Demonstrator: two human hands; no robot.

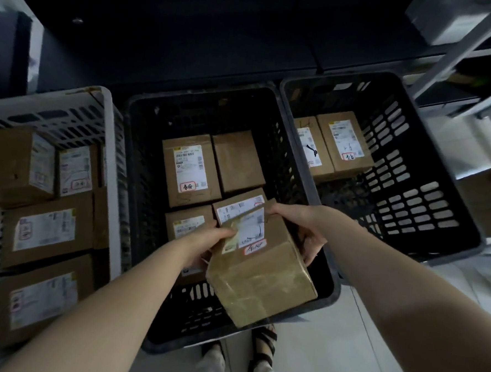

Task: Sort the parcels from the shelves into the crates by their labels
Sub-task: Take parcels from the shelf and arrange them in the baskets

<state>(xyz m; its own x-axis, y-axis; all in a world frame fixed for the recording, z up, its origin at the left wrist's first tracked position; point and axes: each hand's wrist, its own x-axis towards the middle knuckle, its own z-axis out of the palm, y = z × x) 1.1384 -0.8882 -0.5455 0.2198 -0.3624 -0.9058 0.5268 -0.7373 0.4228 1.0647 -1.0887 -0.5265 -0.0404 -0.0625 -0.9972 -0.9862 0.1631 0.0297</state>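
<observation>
Cardboard parcel (261, 276) hangs above 4 boxes (190, 171) crowding the middle crate (145, 156).

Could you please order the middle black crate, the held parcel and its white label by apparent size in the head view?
1. middle black crate
2. held parcel, enlarged by nearness to the camera
3. white label
</observation>
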